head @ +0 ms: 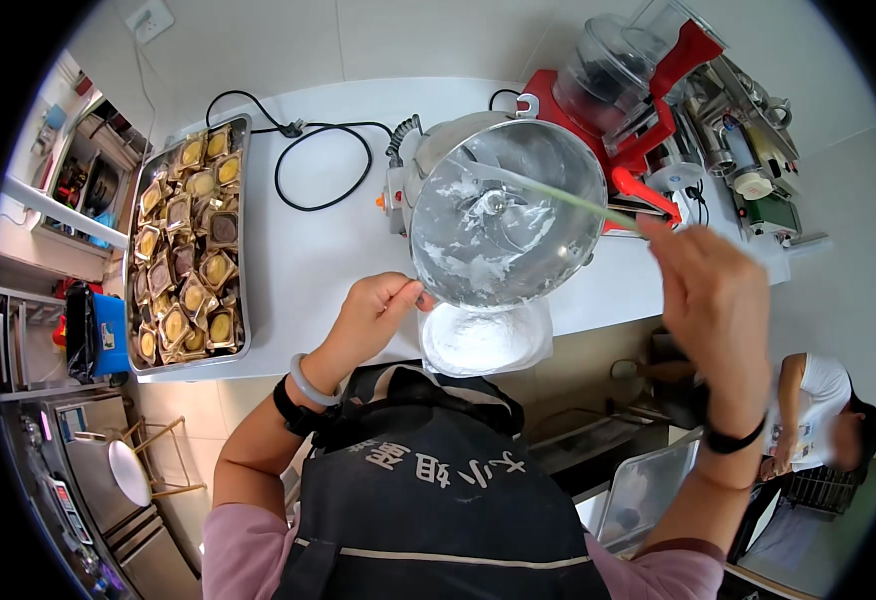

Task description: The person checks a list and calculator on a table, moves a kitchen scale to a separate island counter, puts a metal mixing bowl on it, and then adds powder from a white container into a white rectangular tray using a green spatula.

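Note:
A steel machine bowl (pixel 509 262) is tilted toward me, with white powder stuck to its inner wall. My left hand (pixel 378 311) pinches the bowl's lower left rim between thumb and fingers. My right hand (pixel 708 292), partly blurred, grips the handle of a long spatula (pixel 558 194), whose pale blade end reaches into the upper part of the bowl. Directly below the bowl's rim, a clear bag or liner full of white powder (pixel 483 341) lies at the table's front edge; the bowl hides its far side.
A steel tray (pixel 248 225) of individually wrapped pastries stands at the left of the white table (pixel 318 247). Behind the bowl is a red food processor (pixel 603 82). A black power cord (pixel 369 161) loops left of the bowl. Another person (pixel 813 405) is at the lower right.

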Available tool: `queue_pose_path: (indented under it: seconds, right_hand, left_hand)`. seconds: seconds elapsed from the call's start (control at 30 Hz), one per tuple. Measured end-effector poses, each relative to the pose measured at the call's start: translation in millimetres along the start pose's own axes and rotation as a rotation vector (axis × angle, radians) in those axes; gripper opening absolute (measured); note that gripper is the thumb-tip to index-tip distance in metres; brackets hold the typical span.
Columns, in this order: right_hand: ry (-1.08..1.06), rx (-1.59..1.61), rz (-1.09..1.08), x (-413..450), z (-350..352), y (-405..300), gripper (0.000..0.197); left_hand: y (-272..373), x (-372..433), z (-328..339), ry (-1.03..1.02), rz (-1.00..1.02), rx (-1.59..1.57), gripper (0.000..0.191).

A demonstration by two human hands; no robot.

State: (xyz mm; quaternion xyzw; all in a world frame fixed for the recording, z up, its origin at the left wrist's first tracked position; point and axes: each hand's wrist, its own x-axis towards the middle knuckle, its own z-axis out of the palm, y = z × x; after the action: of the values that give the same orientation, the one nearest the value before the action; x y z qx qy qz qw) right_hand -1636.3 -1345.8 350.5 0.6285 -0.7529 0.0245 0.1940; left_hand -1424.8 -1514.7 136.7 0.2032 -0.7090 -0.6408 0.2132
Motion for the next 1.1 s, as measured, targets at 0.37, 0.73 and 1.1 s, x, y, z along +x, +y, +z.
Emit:
queue_pose_path:
  seconds: [0.37, 0.73, 1.1]
  right_hand:
    - [-0.13, -0.144, -0.463, 90.9, -14.7, 10.2, 0.017]
    - [-0.086, -0.055, -0.282, 67.4, -38.1, 25.3, 0.02]
    - [-0.128, 0.232, 0.015, 11.3, 22.0, 73.1, 0.019]
  left_hand:
    - [1.0, 0.1, 2.3, 0.029, 0.007, 0.005, 0.024]
    - [1.1, -1.5, 2.2, 0.038, 0.024, 0.055, 0.024]
    - [3.6, 1.9, 1.5, 0.014, 0.025, 0.041, 0.024]
